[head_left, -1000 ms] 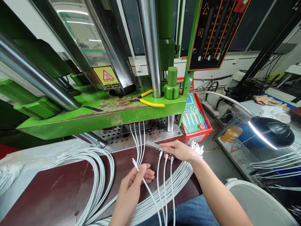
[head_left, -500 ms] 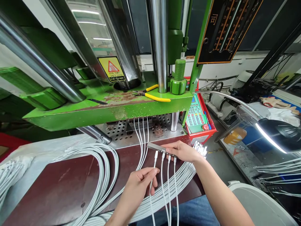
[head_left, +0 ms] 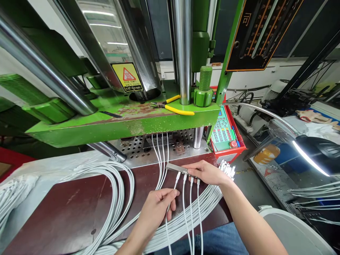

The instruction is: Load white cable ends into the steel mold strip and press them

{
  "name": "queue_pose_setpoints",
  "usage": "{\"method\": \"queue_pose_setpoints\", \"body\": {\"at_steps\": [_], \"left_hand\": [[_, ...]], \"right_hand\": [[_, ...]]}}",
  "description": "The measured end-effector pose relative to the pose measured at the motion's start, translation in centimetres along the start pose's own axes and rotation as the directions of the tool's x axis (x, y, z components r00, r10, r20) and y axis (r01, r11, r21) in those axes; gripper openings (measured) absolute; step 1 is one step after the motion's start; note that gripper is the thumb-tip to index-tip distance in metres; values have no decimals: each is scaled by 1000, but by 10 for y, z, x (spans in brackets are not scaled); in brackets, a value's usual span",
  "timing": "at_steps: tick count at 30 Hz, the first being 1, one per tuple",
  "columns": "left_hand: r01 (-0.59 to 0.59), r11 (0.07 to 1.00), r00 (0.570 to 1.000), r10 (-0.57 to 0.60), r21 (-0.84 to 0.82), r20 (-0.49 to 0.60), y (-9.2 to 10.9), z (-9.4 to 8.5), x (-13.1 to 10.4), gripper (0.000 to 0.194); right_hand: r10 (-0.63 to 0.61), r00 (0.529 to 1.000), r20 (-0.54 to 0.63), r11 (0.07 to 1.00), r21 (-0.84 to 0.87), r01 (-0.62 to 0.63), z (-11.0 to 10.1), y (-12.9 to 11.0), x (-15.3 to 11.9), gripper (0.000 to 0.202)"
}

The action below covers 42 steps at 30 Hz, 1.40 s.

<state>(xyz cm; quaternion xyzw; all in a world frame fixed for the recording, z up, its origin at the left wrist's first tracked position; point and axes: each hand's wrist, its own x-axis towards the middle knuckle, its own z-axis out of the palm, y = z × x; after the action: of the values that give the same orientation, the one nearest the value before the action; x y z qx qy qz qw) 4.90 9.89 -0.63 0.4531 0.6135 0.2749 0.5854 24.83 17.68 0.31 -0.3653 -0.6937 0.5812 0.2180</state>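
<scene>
My right hand (head_left: pixel 205 171) grips a flat metal bar (head_left: pixel 176 168) above the brown table, thumb on top. Several white cable plugs line the bar's near edge, their cables hanging toward my lap. Pinched between the thumb and fingers of my left hand (head_left: pixel 160 205) is the leftmost white cable (head_left: pixel 167 230), just below its plug (head_left: pixel 177 176), which touches or nearly touches the bar. Behind the bar, several white cables (head_left: pixel 160 159) run up under the green press plate (head_left: pixel 127 128).
Coiled white cables (head_left: pixel 117 191) lie on the brown table (head_left: pixel 71 209), a bundle passing beneath my hands. Yellow-handled pliers (head_left: pixel 179 109) rest on the press. A red control box (head_left: pixel 230 154) stands right of it, and a lamp (head_left: pixel 318 148) farther right. At lower right is a round white bin (head_left: pixel 287 226).
The leftmost plug has tilted to the right at the bar, and its cable's lower part has swung left. My left hand has shifted slightly left; my right hand still grips the bar.
</scene>
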Motion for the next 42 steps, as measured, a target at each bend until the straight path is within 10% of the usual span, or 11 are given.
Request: {"method": "queue_pose_setpoints", "body": {"at_steps": [18, 22, 25, 32, 42], "left_hand": [[-13, 994, 990, 28, -107, 140, 5, -6, 6, 32], [-228, 963, 942, 180, -144, -285, 12, -34, 31, 22], [-278, 864, 865, 34, -420, -501, 26, -51, 66, 20], [5, 787, 998, -42, -616, -45, 56, -51, 104, 17], [4, 689, 998, 39, -725, 43, 43, -51, 96, 12]], "right_hand": [[49, 998, -45, 990, -134, -54, -3, 9, 2, 34], [44, 970, -239, 950, -291, -115, -8, 12, 1, 32], [35, 940, -340, 855, -476, -204, -6, 8, -1, 34], [-36, 956, -293, 493, -837, -238, 36, -2, 8, 44], [-204, 971, -127, 259, -963, -71, 71, 2, 26, 29]]}}
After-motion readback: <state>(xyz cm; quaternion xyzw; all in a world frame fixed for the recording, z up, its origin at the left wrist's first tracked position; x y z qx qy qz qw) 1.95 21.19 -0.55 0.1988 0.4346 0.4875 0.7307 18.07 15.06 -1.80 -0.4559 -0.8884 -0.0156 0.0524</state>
